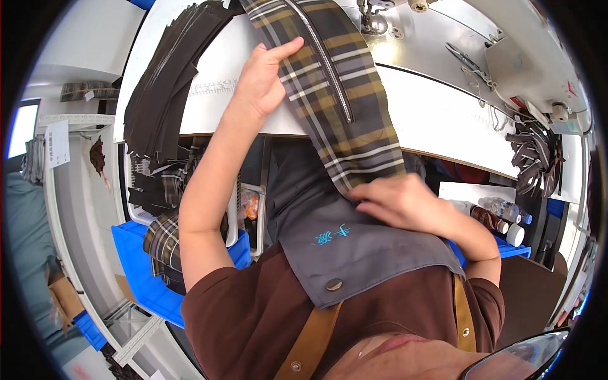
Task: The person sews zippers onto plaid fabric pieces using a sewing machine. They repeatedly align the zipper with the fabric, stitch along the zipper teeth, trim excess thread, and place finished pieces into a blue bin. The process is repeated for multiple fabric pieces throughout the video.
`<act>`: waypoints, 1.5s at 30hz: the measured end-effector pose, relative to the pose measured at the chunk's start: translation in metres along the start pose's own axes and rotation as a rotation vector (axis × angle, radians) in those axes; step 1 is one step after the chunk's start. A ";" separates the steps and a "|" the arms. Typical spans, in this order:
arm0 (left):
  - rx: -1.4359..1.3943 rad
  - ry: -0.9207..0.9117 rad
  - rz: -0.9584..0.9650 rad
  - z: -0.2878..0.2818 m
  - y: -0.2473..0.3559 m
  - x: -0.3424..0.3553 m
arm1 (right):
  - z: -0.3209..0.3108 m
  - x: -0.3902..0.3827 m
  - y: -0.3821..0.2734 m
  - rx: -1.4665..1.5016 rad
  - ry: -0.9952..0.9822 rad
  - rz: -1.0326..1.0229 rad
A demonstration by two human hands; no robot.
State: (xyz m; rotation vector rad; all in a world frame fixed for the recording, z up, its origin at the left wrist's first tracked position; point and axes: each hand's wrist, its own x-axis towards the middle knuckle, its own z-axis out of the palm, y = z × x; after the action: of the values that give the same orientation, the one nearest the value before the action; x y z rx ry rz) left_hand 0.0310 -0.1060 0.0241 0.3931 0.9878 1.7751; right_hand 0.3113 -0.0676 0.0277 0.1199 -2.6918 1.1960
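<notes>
A plaid fabric panel point(373, 120) in olive, grey, black and white hangs from the white table over its front edge toward my lap. A metal zipper point(326, 63) runs lengthwise along its upper part. My left hand point(263, 79) grips the panel's left edge, thumb laid on top and the other fingers partly hidden beneath. At the panel's lower end, over my grey apron point(373, 253), is my right hand point(402, 199). Its fingertips touch or almost touch the bottom edge; motion blur hides whether they grip it.
A sewing machine's presser foot point(375, 24) stands at the far side. Dark fabric strips point(168, 82) pile on the table's left; scissors point(468, 60) lie at right. A blue bin point(136, 266) holds plaid pieces below left. Bottles point(500, 209) sit below right.
</notes>
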 end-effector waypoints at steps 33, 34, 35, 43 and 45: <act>1.985 0.956 0.054 -0.167 0.082 -0.332 | -0.177 -0.036 0.214 -0.674 0.443 0.379; 1.880 0.728 -0.112 -0.171 0.077 -0.298 | -0.177 -0.035 0.214 -0.668 0.446 0.378; 1.798 0.561 -0.237 -0.192 0.061 -0.270 | -0.176 -0.034 0.213 -0.664 0.444 0.378; 2.094 0.212 -0.537 -0.239 -0.008 -0.188 | -0.170 -0.031 0.197 -0.668 0.469 0.404; 2.051 0.304 -0.476 -0.241 -0.002 -0.195 | -0.169 -0.031 0.199 -0.664 0.476 0.393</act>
State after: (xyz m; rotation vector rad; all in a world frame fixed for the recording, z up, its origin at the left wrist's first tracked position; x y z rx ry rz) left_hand -0.0436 -0.3845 -0.0893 0.9412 2.5573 -0.1875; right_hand 0.3356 0.1911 -0.0123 -0.7139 -2.5615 0.2729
